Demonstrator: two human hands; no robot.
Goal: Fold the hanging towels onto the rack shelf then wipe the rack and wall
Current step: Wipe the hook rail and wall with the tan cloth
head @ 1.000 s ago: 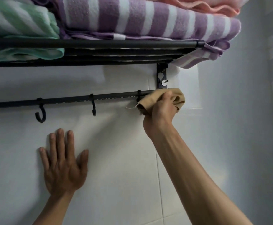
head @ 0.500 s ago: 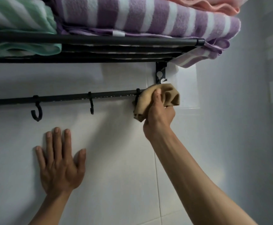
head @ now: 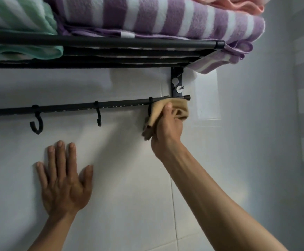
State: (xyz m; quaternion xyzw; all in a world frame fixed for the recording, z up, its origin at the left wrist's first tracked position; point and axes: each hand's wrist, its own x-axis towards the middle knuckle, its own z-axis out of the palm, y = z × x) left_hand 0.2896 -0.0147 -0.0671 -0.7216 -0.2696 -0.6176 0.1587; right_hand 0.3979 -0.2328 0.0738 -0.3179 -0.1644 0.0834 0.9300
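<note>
A black wall rack [head: 111,43] carries folded towels on its shelf: a green striped towel [head: 17,20] at left, a purple striped towel [head: 165,17] in the middle and a pink towel [head: 234,4] on top at right. Below the shelf runs a thin black bar [head: 71,106] with hooks. My right hand [head: 167,127] grips a tan cloth [head: 158,110] pressed against the bar's right end, just under the bracket [head: 176,82]. My left hand [head: 64,180] lies flat on the white tiled wall [head: 129,178], fingers spread, holding nothing.
Two black hooks [head: 36,124] [head: 98,115] hang free on the bar; a third is partly hidden by the cloth. A corner of the purple towel droops past the shelf's right end [head: 220,60]. A side wall [head: 274,124] closes in at the right.
My right hand has shifted the cloth slightly left and down along the bar's right end, exposing the bar's tip. My left hand stays flat on the wall.
</note>
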